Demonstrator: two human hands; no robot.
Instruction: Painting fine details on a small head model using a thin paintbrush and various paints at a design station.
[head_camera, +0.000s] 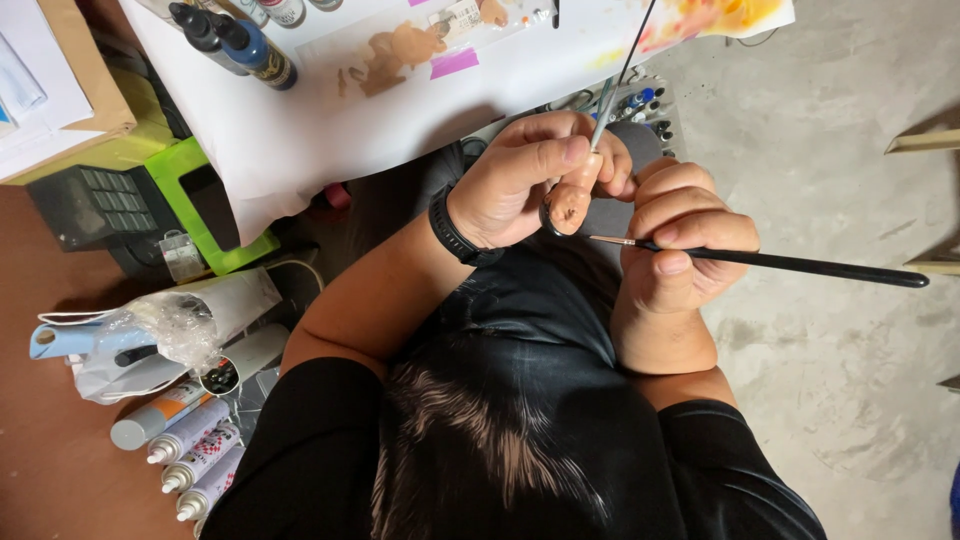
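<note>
Grey concrete floor (840, 150) lies below a white-covered table (300, 130) with brown paint smears and bottles (240, 45); spray cans (195, 455) stand at the left. Over the lap, the left hand (530, 180) pinches a small tan figure (570, 205) on a wire, thumb pressed on top. It already looks evenly tan, so detail seems left. The right hand (680, 240), fingers curled tight, pinches a thin brush (780, 263), tip just beside the figure.

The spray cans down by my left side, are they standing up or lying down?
Lying down. The spray cans rest on their sides in a row on the brown floor, white nozzles pointing left, beside a plastic bag.
</note>
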